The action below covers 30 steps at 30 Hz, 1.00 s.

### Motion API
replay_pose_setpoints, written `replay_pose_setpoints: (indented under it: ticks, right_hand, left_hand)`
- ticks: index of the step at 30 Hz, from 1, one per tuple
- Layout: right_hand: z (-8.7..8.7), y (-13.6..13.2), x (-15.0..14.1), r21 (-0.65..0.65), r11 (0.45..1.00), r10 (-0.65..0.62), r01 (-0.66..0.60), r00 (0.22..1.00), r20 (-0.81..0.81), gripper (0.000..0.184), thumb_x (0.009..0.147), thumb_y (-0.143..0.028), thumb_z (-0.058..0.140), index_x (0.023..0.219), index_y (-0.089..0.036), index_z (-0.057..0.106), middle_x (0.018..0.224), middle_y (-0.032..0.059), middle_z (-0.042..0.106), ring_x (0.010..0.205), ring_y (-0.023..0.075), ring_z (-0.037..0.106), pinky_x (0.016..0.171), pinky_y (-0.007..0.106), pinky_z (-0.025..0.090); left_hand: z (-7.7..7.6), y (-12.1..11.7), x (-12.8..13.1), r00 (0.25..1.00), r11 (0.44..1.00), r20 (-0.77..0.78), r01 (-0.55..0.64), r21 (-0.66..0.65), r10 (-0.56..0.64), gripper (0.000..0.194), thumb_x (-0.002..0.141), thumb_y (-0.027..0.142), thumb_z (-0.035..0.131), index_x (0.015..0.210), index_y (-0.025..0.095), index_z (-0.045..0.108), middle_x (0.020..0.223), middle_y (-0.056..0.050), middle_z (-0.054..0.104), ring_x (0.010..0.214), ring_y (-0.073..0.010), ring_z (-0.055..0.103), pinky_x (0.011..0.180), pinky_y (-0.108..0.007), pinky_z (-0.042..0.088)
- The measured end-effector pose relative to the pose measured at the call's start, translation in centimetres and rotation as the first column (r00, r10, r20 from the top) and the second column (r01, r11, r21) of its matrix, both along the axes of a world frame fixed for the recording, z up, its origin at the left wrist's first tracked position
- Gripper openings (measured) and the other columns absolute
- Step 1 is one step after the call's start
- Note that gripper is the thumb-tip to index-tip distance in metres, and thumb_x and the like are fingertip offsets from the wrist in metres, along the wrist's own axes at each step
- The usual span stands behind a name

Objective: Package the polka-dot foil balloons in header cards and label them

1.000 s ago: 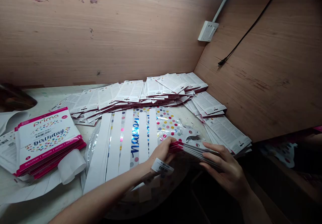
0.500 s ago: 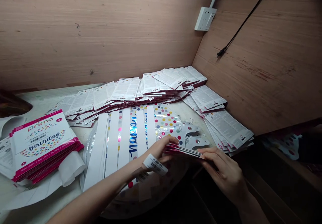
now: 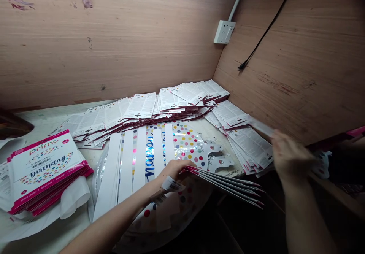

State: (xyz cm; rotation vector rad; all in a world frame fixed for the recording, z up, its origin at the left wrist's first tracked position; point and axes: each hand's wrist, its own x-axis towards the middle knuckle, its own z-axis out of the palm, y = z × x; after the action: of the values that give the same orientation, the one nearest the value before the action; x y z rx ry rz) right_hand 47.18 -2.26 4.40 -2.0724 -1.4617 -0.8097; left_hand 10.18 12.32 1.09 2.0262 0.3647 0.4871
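My left hand [image 3: 179, 169] is closed on one end of several balloon packets [image 3: 228, 183], which fan out to the right, edges toward me. A barcode label [image 3: 172, 184] is stuck around the left wrist. Blurred by motion, my right hand [image 3: 292, 155] is raised beside the right-hand row of packets [image 3: 252, 145]. Its fingers are closed on a pale, flat balloon packet [image 3: 261, 126], smeared and seen nearly edge-on. Beneath my left arm lie round, clear-and-dotted foil balloons [image 3: 186, 142] with blue lettering, crossed by several white paper strips [image 3: 139, 157].
Overlapping packets [image 3: 142, 105] line the back wall. At left stands a stack of pink-and-white "birthday" balloon packets [image 3: 42, 166] beside a curled white paper band [image 3: 74, 199]. Wooden panels [image 3: 114, 37] enclose the back and right, with a socket [image 3: 224, 32] and a hanging black cable [image 3: 265, 29].
My right hand has left the held packets and swung right and up with a pale packet. The packets in my left hand now spread into a fan. The view has shifted slightly.
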Motion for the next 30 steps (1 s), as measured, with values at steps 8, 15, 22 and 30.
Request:
replay_pose_setpoints:
  ticks: [8,15,22,30]
  right_hand:
    - [-5.4,-5.2,-5.6,-0.13,0.885,0.314,-0.447,0.779,-0.543,0.053,0.094,-0.027,0.046,0.147,-0.026,0.037,0.149,0.0083,0.044,0.143,0.0271,0.033,0.114,0.051,0.036]
    - [-8.1,-5.3,-14.1,0.203,0.89,0.414,-0.408,0.538,-0.734,0.046,0.087,-0.029,0.064,0.131,-0.025,0.051,0.133,0.0096,0.058,0.127,0.0277,0.054,0.104,0.051,0.048]
    - [-5.3,3.5,-17.0,0.362,0.904,0.39,-0.225,0.09,-0.917,0.044,0.079,-0.036,0.075,0.115,-0.019,0.056,0.102,0.0102,0.073,0.09,0.0253,0.072,0.077,0.039,0.063]
    - [-5.8,14.8,-21.0,0.122,0.873,0.098,-0.471,-0.074,-0.992,0.036,0.067,-0.033,0.078,0.093,-0.02,0.056,0.086,0.008,0.075,0.075,0.0268,0.073,0.061,0.04,0.062]
  left_hand:
    - [-0.6,0.1,-0.5,1.0,1.0,0.012,-0.016,-0.009,0.017,0.018,0.084,0.02,0.057,0.099,0.019,0.066,0.095,-0.005,0.074,0.084,-0.02,0.07,0.077,-0.029,0.052]
    - [-1.1,-1.5,-0.2,0.999,0.996,-0.043,-0.03,-0.088,0.027,0.023,0.084,0.024,0.059,0.106,0.02,0.054,0.104,-0.005,0.069,0.092,-0.0204,0.066,0.081,-0.032,0.052]
    - [-0.6,1.1,-3.6,0.941,0.872,-0.021,-0.321,-0.369,0.338,0.061,0.076,0.034,0.073,0.125,0.02,0.04,0.107,-0.01,0.067,0.098,-0.0276,0.066,0.086,-0.042,0.054]
    - [-2.1,4.1,-10.1,0.821,0.792,-0.11,-0.492,0.362,0.56,0.074,0.072,0.05,0.077,0.136,0.026,0.049,0.15,-0.014,0.036,0.14,-0.0435,0.026,0.112,-0.065,0.023]
